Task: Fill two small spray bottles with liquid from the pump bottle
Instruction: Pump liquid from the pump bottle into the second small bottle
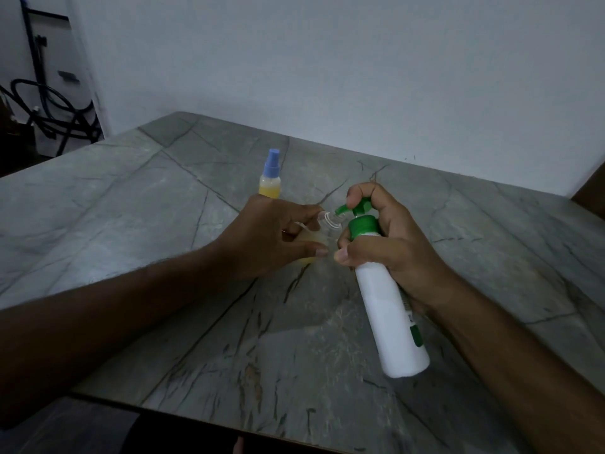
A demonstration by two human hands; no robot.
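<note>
A: Pump bottle [389,309] — where was it?

B: Gripped in the right hand [389,244], tilted off the bench [131,208], forefinger on the green pump head [355,208]. Its nozzle touched the open neck of the uncapped spray bottle [329,221], which the left hand [271,237] held curled around, just at nine o'clock of the pump.

A: How far along was the job?

B: About half, I judged. The capped spray bottle [270,178], blue top on and yellow liquid inside, stood at eleven o'clock behind the left hand. The held one showed some yellow low down; it needed more, then its cap, which I could not see.

A: Room to move?

B: Plenty. Bare bench lay at twelve and three o'clock; the near edge ran at six, under the forearms.
</note>
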